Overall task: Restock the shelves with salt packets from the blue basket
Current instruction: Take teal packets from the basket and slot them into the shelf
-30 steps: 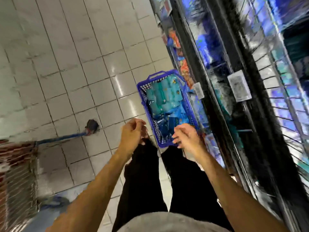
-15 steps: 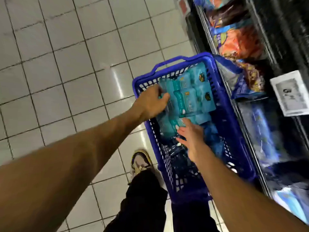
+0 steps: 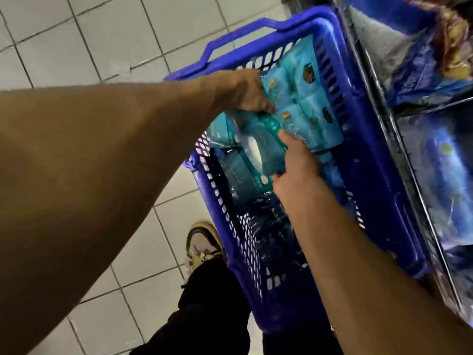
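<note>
In the head view, a teal salt packet [image 3: 258,147] is held just above the load of the blue basket [image 3: 378,175], which stands on the tiled floor [image 3: 76,42] right against the shelves [image 3: 435,139] at three o'clock. The packet is pinched at its far end by the curled fingers of the left hand [image 3: 248,92], at twelve o'clock of it, and clasped along its near edge by the right hand [image 3: 297,170], at five o'clock. The main risk is judged to be a slip: the film looks glossy and slack, so the soft, pillow-shaped packet could sag between the two grips and drop back, or be snagged on the slotted plastic wall. Too hard a pinch could also split a seam. The other packets [image 3: 307,103], lighter turquoise with small dark emblems, are packed flat in rows toward one o'clock; they could be dragged askew if the lift is rushed. The basket is rigid moulded plastic with a looped handle [image 3: 238,34]. A shoe [image 3: 202,244] is seen at seven o'clock, close to the basket.
</note>
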`<state>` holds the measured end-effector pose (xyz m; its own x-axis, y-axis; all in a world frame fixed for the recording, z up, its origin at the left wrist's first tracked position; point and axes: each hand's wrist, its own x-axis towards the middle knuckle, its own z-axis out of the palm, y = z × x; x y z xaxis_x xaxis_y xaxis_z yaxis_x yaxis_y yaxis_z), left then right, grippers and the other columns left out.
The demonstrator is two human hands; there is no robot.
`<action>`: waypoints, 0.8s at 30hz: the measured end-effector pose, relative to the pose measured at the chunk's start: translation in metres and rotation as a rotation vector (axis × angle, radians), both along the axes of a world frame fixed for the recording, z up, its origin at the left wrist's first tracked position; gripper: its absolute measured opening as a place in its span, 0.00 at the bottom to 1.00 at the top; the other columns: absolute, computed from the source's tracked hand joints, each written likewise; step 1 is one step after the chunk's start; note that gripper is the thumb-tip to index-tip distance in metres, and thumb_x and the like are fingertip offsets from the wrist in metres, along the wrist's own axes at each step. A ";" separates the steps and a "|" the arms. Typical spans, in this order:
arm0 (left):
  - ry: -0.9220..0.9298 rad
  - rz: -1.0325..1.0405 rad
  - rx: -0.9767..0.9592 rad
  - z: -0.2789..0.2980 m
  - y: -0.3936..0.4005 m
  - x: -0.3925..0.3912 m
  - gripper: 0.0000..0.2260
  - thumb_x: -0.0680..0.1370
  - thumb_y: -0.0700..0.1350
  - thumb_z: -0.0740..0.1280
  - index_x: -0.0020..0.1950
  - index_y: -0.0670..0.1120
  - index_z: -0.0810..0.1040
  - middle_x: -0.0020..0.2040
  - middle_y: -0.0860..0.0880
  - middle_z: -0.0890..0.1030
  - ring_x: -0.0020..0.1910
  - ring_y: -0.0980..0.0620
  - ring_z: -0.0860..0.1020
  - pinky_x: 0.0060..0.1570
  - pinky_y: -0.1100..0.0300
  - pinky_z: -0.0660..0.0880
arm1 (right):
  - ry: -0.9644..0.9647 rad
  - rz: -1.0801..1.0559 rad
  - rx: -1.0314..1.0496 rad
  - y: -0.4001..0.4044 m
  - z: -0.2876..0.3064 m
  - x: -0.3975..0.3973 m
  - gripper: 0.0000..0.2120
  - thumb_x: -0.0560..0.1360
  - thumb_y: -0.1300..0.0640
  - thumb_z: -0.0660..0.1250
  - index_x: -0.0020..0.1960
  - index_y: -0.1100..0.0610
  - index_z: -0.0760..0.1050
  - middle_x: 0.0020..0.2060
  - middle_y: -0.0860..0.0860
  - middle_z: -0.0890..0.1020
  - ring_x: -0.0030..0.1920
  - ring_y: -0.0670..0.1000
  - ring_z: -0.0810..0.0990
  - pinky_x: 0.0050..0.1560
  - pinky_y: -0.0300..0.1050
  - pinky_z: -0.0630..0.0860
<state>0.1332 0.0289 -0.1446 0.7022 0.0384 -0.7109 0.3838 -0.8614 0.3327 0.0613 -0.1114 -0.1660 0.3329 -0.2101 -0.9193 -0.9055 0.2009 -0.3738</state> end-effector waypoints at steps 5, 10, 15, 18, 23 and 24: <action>0.112 0.188 -0.229 0.018 -0.003 -0.014 0.13 0.76 0.45 0.72 0.59 0.43 0.82 0.54 0.46 0.84 0.47 0.45 0.83 0.41 0.58 0.82 | -0.112 0.044 -0.050 -0.032 0.014 -0.026 0.19 0.74 0.58 0.74 0.65 0.55 0.78 0.61 0.56 0.82 0.59 0.60 0.82 0.61 0.60 0.79; 0.187 0.675 -0.656 0.054 0.004 -0.088 0.16 0.76 0.37 0.72 0.63 0.42 0.80 0.56 0.41 0.85 0.53 0.40 0.84 0.57 0.45 0.81 | -0.001 0.029 0.155 -0.072 0.082 -0.069 0.15 0.73 0.62 0.74 0.59 0.54 0.81 0.55 0.56 0.86 0.55 0.61 0.84 0.60 0.64 0.79; 0.207 1.102 -0.805 0.135 0.001 -0.201 0.21 0.66 0.46 0.78 0.58 0.45 0.84 0.55 0.42 0.86 0.51 0.42 0.85 0.50 0.49 0.83 | 0.109 -0.011 0.341 -0.100 0.188 -0.113 0.20 0.67 0.65 0.71 0.59 0.59 0.82 0.54 0.60 0.86 0.53 0.63 0.85 0.51 0.62 0.82; 0.183 1.286 -0.823 0.200 -0.005 -0.256 0.19 0.62 0.47 0.80 0.53 0.49 0.86 0.53 0.42 0.86 0.50 0.40 0.86 0.43 0.50 0.83 | 0.175 -0.003 0.432 -0.109 0.253 -0.132 0.19 0.66 0.68 0.69 0.56 0.61 0.84 0.52 0.62 0.86 0.47 0.62 0.87 0.43 0.57 0.85; 0.163 1.360 -0.798 0.316 -0.016 -0.317 0.25 0.60 0.49 0.84 0.55 0.47 0.85 0.54 0.41 0.86 0.52 0.39 0.85 0.47 0.47 0.82 | 0.208 0.096 0.516 -0.117 0.364 -0.153 0.15 0.64 0.70 0.68 0.46 0.59 0.87 0.46 0.63 0.87 0.40 0.63 0.87 0.34 0.55 0.83; 0.162 1.367 -0.806 0.341 -0.020 -0.324 0.24 0.60 0.49 0.85 0.54 0.47 0.85 0.53 0.40 0.86 0.51 0.39 0.85 0.44 0.48 0.83 | 0.195 0.127 0.531 -0.118 0.385 -0.156 0.15 0.65 0.71 0.67 0.45 0.59 0.87 0.46 0.63 0.87 0.40 0.63 0.87 0.34 0.54 0.83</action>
